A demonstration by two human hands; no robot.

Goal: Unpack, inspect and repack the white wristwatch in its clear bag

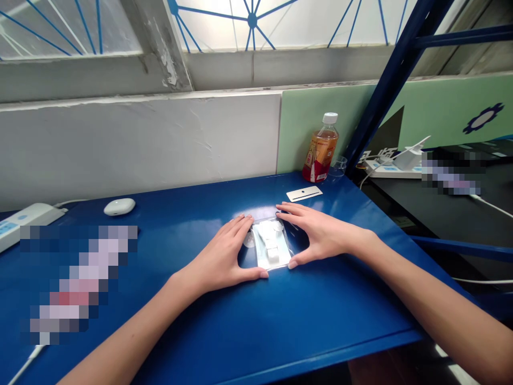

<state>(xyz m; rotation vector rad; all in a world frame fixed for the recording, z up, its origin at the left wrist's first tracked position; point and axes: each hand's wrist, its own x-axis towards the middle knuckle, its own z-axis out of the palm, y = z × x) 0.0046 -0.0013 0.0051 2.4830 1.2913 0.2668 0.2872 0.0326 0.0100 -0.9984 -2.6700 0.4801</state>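
A small clear plastic packet [260,259] lies flat on the blue table, with white pieces [272,248] inside; their exact kind cannot be made out. On its left side is my left hand [222,256], fingers apart, the thumb by the near left corner and the fingertips by the far left corner. My right hand [318,230] frames the other side the same way, thumb at the near right corner. Both hands are open and appear to touch or nearly touch the packet's edges. A small round clear object [249,239] shows beneath my left fingers.
Behind the hands lie a white card [304,193] and a drink bottle [320,149] beside a clear round plastic piece [337,167]. At left are a white earbud case [119,207], a power strip [30,222] and a blurred-out object with a cable. A blue metal post [385,91] rises at right.
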